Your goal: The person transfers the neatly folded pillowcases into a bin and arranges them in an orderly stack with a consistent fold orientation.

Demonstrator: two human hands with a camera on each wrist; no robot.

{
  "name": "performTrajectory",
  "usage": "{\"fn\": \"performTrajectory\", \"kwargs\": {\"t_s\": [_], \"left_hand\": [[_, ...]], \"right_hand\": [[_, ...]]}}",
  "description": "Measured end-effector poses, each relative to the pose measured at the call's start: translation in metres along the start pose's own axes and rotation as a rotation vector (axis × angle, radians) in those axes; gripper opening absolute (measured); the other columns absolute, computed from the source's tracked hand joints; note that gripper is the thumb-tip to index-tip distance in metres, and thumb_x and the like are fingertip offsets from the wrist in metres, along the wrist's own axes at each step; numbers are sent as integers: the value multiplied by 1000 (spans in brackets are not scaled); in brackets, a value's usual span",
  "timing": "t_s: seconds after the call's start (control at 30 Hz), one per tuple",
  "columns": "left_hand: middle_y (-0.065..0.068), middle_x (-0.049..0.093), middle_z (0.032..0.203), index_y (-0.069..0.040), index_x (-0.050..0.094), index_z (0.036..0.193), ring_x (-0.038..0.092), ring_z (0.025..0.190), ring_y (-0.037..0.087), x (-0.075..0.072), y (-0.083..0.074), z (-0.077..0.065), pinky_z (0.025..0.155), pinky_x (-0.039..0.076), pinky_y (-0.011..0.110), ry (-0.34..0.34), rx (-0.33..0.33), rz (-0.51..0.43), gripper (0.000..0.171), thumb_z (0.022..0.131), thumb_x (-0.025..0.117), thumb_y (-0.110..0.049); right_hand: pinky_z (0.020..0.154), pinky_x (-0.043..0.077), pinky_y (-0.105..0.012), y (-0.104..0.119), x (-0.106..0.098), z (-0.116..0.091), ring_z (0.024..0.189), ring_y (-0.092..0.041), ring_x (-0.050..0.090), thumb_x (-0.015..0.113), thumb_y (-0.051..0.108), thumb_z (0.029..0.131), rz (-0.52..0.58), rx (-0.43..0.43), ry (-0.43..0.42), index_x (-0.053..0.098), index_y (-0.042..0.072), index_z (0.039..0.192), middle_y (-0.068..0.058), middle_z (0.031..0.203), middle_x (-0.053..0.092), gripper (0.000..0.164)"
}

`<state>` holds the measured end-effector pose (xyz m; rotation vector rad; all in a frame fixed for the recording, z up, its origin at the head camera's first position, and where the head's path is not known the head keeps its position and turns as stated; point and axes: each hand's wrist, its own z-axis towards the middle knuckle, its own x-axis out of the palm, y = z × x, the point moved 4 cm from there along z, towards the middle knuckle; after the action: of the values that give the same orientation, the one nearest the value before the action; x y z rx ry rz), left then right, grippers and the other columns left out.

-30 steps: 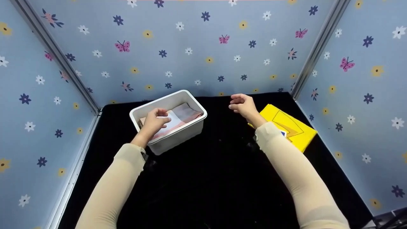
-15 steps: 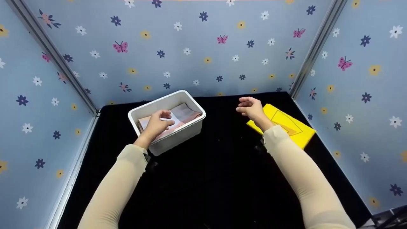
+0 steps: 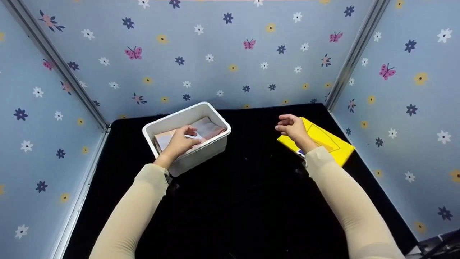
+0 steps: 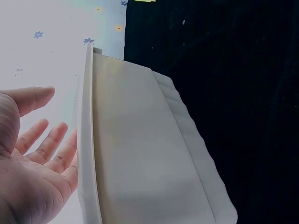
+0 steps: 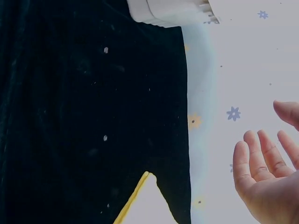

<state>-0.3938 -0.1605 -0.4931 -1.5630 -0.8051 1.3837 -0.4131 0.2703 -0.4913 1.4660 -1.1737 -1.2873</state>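
Note:
A white plastic bin (image 3: pixel 197 158) stands at the back left, with folded cloths (image 3: pixel 208 127) in grey, white and pink lying inside. My left hand (image 3: pixel 181 140) hovers over the bin's near side, fingers loosely bent and nothing in them. In the left wrist view its fingers (image 4: pixel 49 144) appear beside the bin's rim (image 4: pixel 86 140). At the right lies a folded yellow cloth (image 3: pixel 330 144) with dark outlines. My right hand (image 3: pixel 294 129) is held above its left part, fingers relaxed and holding nothing; the forearm hides some of the cloth.
A black cloth (image 3: pixel 237 201) covers the table. Blue walls (image 3: pixel 222 50) printed with flowers and butterflies close it in at the back and both sides, joined by metal posts (image 3: pixel 359 54) at the corners.
My right hand has moved right and slightly nearer, over the yellow cloth's left part. The left hand has shifted a little to the right above the bin. Bin and cloths look unmoved.

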Motion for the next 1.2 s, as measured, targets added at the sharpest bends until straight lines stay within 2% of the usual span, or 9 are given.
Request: {"fn": "performTrajectory", "kwargs": {"t_s": [0.1,0.17,0.27,0.43,0.73,0.87,1.0,1.2], "left_hand": [[35,65,137,9,60,139,69,121,41,2,0,1,93,59,33,7,18,27,51,92,76,-5],[35,66,136,9,60,138,66,127,44,3,0,1,104,56,42,10,26,43,51,92,76,-6],[35,66,135,9,60,137,65,129,46,5,1,1,110,53,52,16,35,52,50,92,76,-5],[36,67,132,11,62,138,69,122,46,8,3,2,102,59,44,22,57,74,50,92,76,-4],[33,71,127,11,63,137,72,115,43,11,6,1,92,59,32,40,60,89,50,91,76,-4],[32,73,125,10,64,135,73,108,38,13,8,0,84,56,23,37,67,91,48,90,76,-3],[30,74,122,10,65,133,74,100,32,13,10,1,79,54,19,32,75,102,47,89,76,-3],[28,76,116,13,66,132,72,91,21,14,12,1,76,53,18,36,90,107,45,90,76,-2]], "right_hand": [[79,59,-18,-4,-5,-3,94,-7,68,73,5,102,3,12,-4,53,0,154,-1,114,64,56],[81,60,-20,-5,-8,-6,94,-7,68,73,5,102,0,18,-8,53,-1,153,-2,115,64,55],[85,61,-23,-10,-13,-7,92,-5,68,74,6,102,-11,19,-25,54,-1,153,-3,117,65,55],[92,62,-29,-20,-20,-8,93,-2,69,75,9,102,-53,11,-48,55,1,152,-5,121,66,55],[85,62,-24,-32,-32,-18,90,-3,68,73,7,102,-17,51,-59,54,-1,153,-1,114,67,55],[88,63,-28,-28,-34,-27,90,-5,69,73,4,101,-3,74,-60,54,-4,153,-4,115,67,55],[87,63,-29,-24,-37,-38,89,-6,71,73,2,100,7,73,-68,53,-8,151,-8,116,68,55],[82,63,-25,-32,-45,-44,89,-6,72,73,2,100,27,85,-77,54,-7,149,-3,110,68,53]]}}
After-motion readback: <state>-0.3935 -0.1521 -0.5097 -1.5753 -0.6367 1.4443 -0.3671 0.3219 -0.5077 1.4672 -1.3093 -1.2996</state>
